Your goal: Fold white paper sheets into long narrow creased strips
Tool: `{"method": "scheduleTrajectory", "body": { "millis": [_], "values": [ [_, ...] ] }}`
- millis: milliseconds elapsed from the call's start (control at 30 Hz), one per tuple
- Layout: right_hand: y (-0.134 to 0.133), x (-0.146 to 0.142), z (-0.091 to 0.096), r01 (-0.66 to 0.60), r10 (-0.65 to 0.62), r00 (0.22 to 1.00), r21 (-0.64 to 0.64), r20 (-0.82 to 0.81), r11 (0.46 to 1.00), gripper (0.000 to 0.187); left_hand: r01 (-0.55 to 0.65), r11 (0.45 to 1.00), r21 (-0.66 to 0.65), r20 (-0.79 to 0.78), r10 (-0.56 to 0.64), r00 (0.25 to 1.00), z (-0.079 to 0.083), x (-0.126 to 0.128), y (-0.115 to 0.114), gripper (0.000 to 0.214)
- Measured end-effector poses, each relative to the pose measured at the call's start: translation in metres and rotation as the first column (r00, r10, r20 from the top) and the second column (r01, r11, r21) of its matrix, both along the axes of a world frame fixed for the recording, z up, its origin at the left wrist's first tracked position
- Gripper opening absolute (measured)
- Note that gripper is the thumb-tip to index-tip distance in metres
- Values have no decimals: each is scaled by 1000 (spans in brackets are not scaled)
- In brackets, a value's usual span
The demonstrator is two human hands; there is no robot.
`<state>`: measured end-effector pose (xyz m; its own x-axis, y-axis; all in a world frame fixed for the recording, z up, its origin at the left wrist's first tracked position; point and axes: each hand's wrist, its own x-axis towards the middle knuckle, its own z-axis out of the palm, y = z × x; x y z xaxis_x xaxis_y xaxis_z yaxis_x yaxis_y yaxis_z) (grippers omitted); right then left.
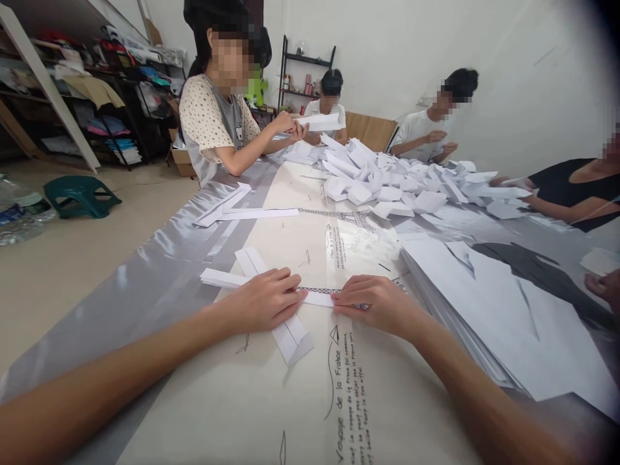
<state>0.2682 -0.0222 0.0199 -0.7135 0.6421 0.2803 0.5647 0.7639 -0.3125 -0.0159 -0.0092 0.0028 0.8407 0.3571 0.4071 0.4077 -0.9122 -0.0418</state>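
My left hand [264,300] lies flat on a long folded white paper strip [223,279] that runs across the table in front of me. My right hand [375,302] presses fingertips down on the same strip's right part. Under the left hand a second folded white strip [290,336] crosses the first diagonally, its end pointing toward me. Both strips rest on a cream tablecloth [310,400] printed with an Eiffel tower and French script.
A thick stack of white sheets [489,310] lies at my right. A big heap of folded papers [402,177] fills the far table. More folded strips [242,208] lie ahead left. Several people sit around; one at left holds a folded paper [320,121]. A green stool [80,194] stands on the floor.
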Motion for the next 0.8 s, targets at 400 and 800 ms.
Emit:
{"method": "scheduleTrajectory", "body": {
  "millis": [400,800],
  "values": [
    [-6,-11,-1,129,-130,991,18,22,991,41,0,999,51,-43,2,999,5,1,-2,25],
    [-8,-17,-6,226,-223,974,-294,45,929,7,-3,996,-94,53,8,999,-4,-5,8,23]
  ]
}}
